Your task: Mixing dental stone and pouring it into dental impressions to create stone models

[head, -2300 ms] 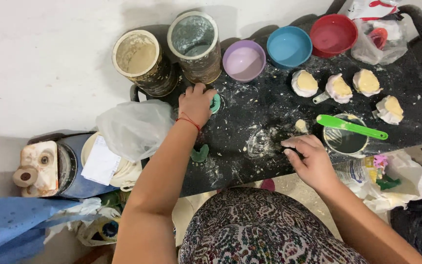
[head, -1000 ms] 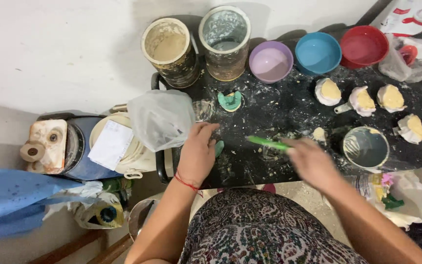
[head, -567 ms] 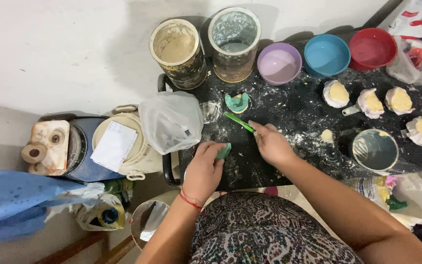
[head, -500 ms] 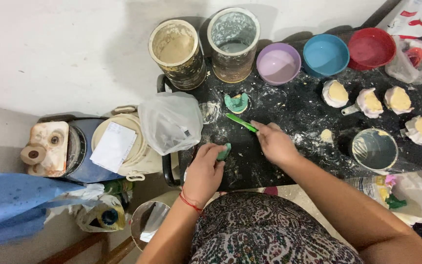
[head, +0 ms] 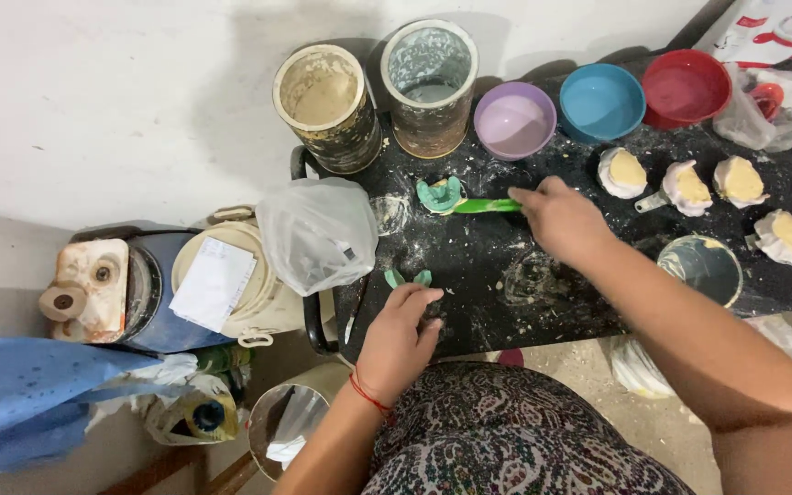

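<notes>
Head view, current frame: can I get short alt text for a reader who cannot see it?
Seen from above, a person's right hand holds a green spatula whose tip meets a small teal mould on a black, powder-dusted tray, while the left hand rests beside a second teal mould. Tins, coloured bowls and plaster-filled moulds line the far edge.

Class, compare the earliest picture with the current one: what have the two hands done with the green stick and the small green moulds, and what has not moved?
The right hand took the green stick off the metal bowl and carried it left to the green mould near the tins. The left hand drew back to the table's near edge, beside a second small green mould. The coloured bowls, tins and filled white moulds stayed put.
</notes>
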